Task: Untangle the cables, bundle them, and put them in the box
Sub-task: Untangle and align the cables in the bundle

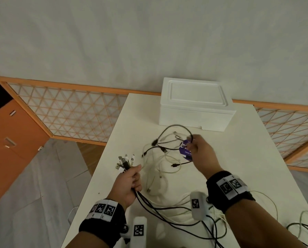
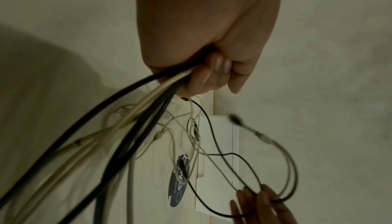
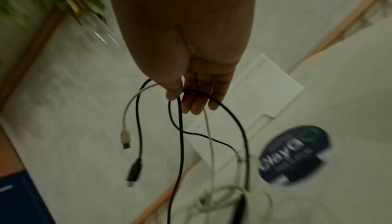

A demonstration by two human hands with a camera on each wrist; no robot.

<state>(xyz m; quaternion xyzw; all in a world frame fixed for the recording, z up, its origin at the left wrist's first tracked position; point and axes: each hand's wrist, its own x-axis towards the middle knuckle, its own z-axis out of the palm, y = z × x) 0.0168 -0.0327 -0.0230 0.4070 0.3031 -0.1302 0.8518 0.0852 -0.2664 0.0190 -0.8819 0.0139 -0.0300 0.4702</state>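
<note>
Left hand (image 1: 130, 181): grip closed round bundled cables (image 1: 126, 162). Right hand (image 1: 201, 153): pinching black cable (image 3: 180, 135) (plugs visible wrist view only). Closed box (image 1: 194, 104), white tabletop (image 1: 248, 149); lattice screen (image 1: 69, 111) behind.

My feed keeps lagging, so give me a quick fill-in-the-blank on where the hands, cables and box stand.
The left hand grips a bundle of cables by their ____ ends.
The right hand lifts a ____ cable loop.
The white box has its lid ____.

Missing words: plug; black; on
</note>
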